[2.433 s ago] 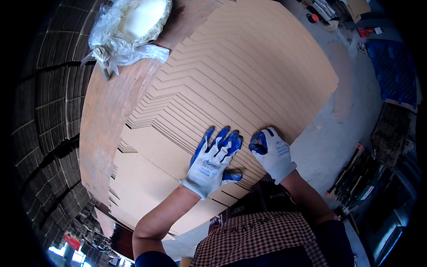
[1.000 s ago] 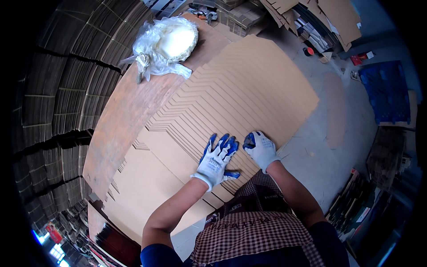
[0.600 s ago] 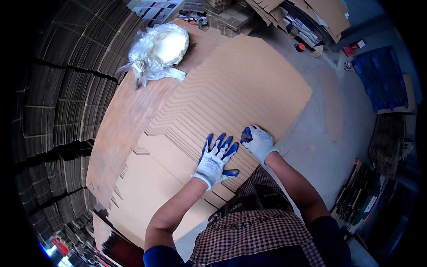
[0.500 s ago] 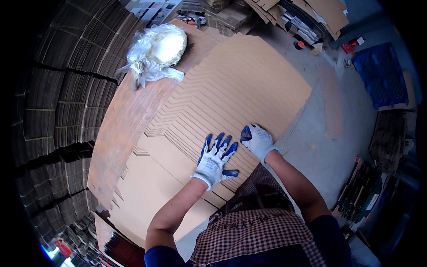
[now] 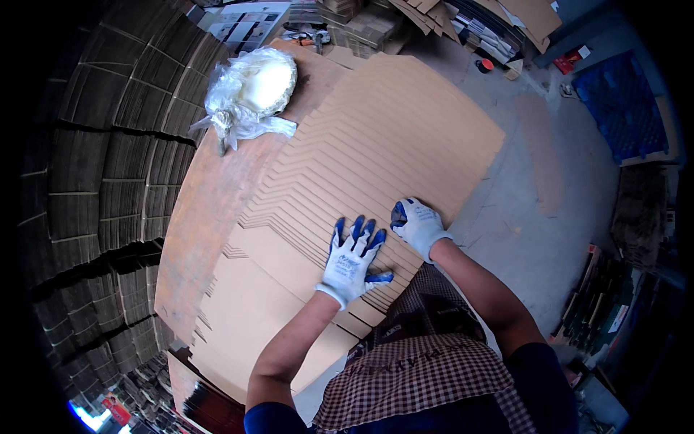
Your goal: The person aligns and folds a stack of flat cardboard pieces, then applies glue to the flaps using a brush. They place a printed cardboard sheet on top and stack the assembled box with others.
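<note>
A fanned row of overlapping brown cardboard sheets (image 5: 405,123) lies across a wooden table, their stepped edges forming zigzag lines. My left hand (image 5: 350,260), in a white glove with blue-coated fingers, rests flat on the sheets with its fingers spread. Right of it, near the sheets' right edge, my right hand (image 5: 419,223) wears a matching glove. Its fingers are curled in against the cardboard, and whatever they may hold is hidden. Farther off at the upper left sits a round basin (image 5: 269,83) with white contents, wrapped in clear plastic.
Bare wood of the table (image 5: 199,217) shows along the left. Tall strapped stacks of cardboard (image 5: 123,152) line the left side. A blue pallet (image 5: 622,108) leans at the far right above the grey floor (image 5: 499,239). More flat cardboard (image 5: 506,22) is piled at the back.
The whole view has shifted slightly. Both hands stay at nearly the same spots on the cardboard, the left still spread and the right still curled.
</note>
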`<state>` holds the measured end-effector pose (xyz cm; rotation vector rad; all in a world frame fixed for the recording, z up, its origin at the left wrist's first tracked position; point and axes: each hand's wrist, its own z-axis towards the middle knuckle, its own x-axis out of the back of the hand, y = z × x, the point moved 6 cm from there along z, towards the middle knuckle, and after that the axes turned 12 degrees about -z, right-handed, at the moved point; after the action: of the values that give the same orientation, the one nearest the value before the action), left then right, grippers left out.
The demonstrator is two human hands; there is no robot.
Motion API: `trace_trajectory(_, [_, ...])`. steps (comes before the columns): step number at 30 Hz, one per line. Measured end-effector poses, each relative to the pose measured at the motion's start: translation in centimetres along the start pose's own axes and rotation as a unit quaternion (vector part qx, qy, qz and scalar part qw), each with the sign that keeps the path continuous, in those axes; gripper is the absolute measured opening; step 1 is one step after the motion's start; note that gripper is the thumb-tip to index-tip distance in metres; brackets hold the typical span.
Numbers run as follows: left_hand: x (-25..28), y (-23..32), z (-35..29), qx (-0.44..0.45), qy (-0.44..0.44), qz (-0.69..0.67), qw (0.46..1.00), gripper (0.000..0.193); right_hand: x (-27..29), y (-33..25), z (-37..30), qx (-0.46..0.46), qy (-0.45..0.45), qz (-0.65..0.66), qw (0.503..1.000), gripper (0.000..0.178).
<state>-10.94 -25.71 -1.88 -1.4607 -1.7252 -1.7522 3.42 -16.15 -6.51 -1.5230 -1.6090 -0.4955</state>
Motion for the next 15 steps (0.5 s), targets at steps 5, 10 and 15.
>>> trace_trajectory(5, [-0.7, -0.18, 0.3, 0.006, 0.018, -0.009, 1.0, 0.099, 0.18, -0.11, -0.05, 0.0, -0.019, 0.004, 1.0, 0.04])
trace_trajectory(10, [-0.63, -0.17, 0.21, 0.003, 0.016, -0.012, 1.0, 0.1, 0.26, 0.04, -0.13, 0.0, -0.009, -0.006, 1.0, 0.039])
trace_trajectory(15, [-0.51, -0.31, -0.13, -0.003, 0.022, -0.013, 1.0, 0.1, 0.08, -0.01, 0.03, 0.003, -0.014, 0.005, 1.0, 0.038])
